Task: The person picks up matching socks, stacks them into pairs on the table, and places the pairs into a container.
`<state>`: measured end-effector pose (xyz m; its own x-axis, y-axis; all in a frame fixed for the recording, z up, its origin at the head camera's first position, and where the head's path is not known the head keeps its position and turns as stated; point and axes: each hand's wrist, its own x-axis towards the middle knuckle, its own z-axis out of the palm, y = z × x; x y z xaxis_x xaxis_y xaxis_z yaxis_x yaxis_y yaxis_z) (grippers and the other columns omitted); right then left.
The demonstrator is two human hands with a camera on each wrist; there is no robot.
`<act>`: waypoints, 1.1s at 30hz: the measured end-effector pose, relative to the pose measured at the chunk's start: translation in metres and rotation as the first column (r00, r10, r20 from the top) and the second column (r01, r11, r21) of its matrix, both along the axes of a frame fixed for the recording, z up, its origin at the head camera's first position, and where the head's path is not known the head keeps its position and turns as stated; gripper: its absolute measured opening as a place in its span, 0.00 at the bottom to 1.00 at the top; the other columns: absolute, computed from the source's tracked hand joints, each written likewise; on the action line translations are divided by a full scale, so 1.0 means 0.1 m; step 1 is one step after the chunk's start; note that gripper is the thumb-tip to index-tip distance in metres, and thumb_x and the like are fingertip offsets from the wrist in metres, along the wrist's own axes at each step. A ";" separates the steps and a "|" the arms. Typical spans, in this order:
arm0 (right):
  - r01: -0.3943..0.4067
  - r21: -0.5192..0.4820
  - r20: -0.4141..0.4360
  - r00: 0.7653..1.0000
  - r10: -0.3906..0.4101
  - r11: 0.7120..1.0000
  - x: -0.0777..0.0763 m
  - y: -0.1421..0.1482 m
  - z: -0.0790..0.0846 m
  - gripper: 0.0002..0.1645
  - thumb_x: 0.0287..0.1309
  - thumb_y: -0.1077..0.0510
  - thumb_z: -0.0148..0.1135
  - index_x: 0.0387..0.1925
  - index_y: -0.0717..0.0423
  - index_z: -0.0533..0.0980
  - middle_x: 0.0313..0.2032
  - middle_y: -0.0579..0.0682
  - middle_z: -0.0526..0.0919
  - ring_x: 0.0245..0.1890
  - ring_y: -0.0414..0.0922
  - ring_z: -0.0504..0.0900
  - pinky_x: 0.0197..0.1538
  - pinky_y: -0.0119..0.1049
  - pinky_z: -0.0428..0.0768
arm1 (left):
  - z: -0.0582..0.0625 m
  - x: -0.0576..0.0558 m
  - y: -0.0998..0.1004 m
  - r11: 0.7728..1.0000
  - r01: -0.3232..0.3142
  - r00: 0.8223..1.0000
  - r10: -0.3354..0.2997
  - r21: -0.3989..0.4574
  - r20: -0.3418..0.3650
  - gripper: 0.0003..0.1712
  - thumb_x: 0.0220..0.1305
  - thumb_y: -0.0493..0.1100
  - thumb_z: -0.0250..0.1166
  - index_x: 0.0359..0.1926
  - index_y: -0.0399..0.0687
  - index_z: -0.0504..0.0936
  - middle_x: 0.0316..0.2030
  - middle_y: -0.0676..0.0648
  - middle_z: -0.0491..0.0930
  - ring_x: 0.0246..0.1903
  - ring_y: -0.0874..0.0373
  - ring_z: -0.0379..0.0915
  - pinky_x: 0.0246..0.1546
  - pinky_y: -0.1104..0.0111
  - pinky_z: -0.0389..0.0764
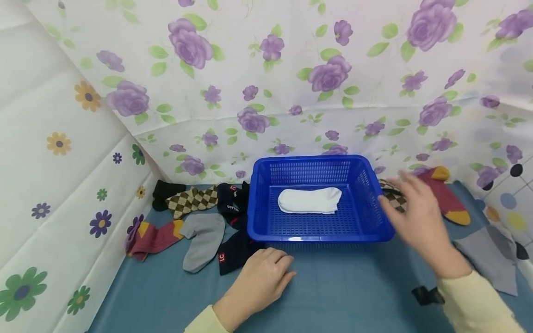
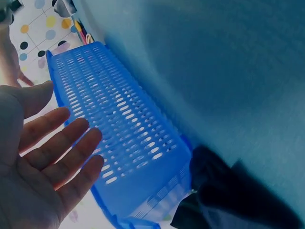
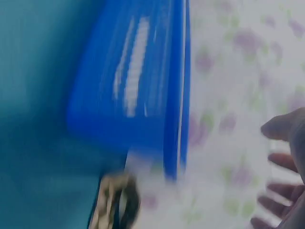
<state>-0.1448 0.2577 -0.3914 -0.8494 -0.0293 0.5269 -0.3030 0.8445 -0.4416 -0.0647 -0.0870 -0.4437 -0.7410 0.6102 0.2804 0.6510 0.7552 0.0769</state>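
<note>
A blue perforated basket (image 1: 320, 238) stands on the table, with a white sock (image 1: 309, 200) lying flat inside. My left hand (image 1: 266, 275) is near the basket's front left side, its fingers relaxed and holding nothing. In the left wrist view its fingers (image 2: 66, 152) spread in front of the basket's slotted wall (image 2: 114, 109). Above the basket's right side hovers my right hand (image 1: 418, 222), fingers apart and empty. A brown checked sock (image 1: 395, 200) lies partly hidden behind it and also shows in the right wrist view.
Left of the basket lie a black sock (image 1: 166, 192), a checked sock (image 1: 193, 200), a maroon-yellow sock (image 1: 156, 238), a grey sock (image 1: 204, 238) and dark navy socks (image 1: 235, 252). At right are another maroon-yellow sock (image 1: 447, 196), a grey sock (image 1: 493, 259) and a black piece (image 1: 426, 295).
</note>
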 end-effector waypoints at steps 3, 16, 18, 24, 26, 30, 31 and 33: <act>0.139 -0.023 0.141 0.981 -0.134 0.990 -0.27 0.35 -0.10 0.37 0.58 0.50 0.61 0.66 0.53 0.62 0.72 0.60 0.46 0.69 0.68 0.49 0.61 0.70 0.52 | -0.05 0.03 -0.02 1.000 -0.017 0.998 0.018 -0.025 0.053 0.15 0.63 0.57 0.59 0.43 0.56 0.81 0.40 0.56 0.81 0.41 0.63 0.77 0.43 0.65 0.78; 0.150 0.206 0.653 0.715 -0.250 0.967 -0.89 1.31 -0.84 0.49 0.61 0.42 0.50 0.71 0.64 0.42 0.65 0.80 0.40 0.57 0.82 0.48 0.55 0.74 0.53 | -0.12 0.04 -0.04 0.993 -0.053 0.984 0.070 -0.104 0.165 0.15 0.62 0.57 0.60 0.43 0.55 0.82 0.41 0.55 0.81 0.43 0.61 0.76 0.46 0.61 0.76; 0.133 0.205 0.660 0.713 -0.237 0.970 -0.89 1.44 -0.93 0.50 0.62 0.43 0.49 0.72 0.61 0.37 0.64 0.82 0.38 0.59 0.82 0.44 0.57 0.75 0.45 | -0.13 0.03 -0.03 0.993 -0.047 0.983 0.066 -0.113 0.173 0.14 0.62 0.57 0.60 0.42 0.56 0.81 0.41 0.55 0.81 0.43 0.61 0.76 0.46 0.61 0.76; 0.112 0.203 0.737 0.636 -0.227 0.973 -0.80 1.64 -1.06 0.54 0.63 0.31 0.38 0.70 0.58 0.26 0.62 0.86 0.32 0.61 0.81 0.35 0.54 0.78 0.37 | -0.14 0.00 0.01 0.989 -0.040 0.980 0.066 -0.139 0.189 0.14 0.62 0.57 0.60 0.42 0.57 0.81 0.40 0.56 0.82 0.43 0.61 0.76 0.46 0.61 0.75; 0.123 0.231 0.753 0.605 -0.257 0.965 -0.78 1.65 -1.08 0.52 0.64 0.30 0.31 0.70 0.60 0.28 0.62 0.85 0.35 0.61 0.80 0.38 0.55 0.77 0.43 | -0.14 -0.02 0.02 0.988 -0.035 0.979 0.064 -0.149 0.194 0.14 0.62 0.57 0.60 0.42 0.58 0.81 0.40 0.56 0.82 0.42 0.61 0.76 0.45 0.61 0.75; 0.188 0.306 0.726 0.588 -0.357 0.933 -0.77 1.65 -1.08 0.43 0.68 0.38 0.32 0.72 0.59 0.37 0.61 0.82 0.45 0.54 0.81 0.51 0.51 0.73 0.57 | -0.15 -0.05 0.04 0.987 -0.031 0.977 0.064 -0.160 0.204 0.13 0.62 0.57 0.60 0.41 0.58 0.81 0.40 0.56 0.82 0.42 0.61 0.76 0.45 0.61 0.74; 0.207 0.319 0.717 0.586 -0.378 0.925 -0.77 1.66 -1.07 0.42 0.68 0.40 0.36 0.72 0.59 0.40 0.61 0.81 0.47 0.53 0.81 0.53 0.49 0.72 0.60 | -0.15 -0.06 0.04 0.987 -0.030 0.976 0.063 -0.159 0.206 0.13 0.61 0.57 0.60 0.41 0.59 0.81 0.40 0.56 0.82 0.42 0.61 0.76 0.45 0.61 0.74; 0.237 0.331 0.697 0.591 -0.406 0.914 -0.77 1.66 -1.05 0.40 0.65 0.46 0.45 0.70 0.61 0.46 0.57 0.80 0.52 0.48 0.80 0.58 0.43 0.71 0.64 | -0.16 -0.07 0.04 0.987 -0.031 0.976 0.064 -0.159 0.206 0.13 0.61 0.57 0.61 0.41 0.59 0.81 0.39 0.56 0.82 0.42 0.61 0.77 0.45 0.61 0.75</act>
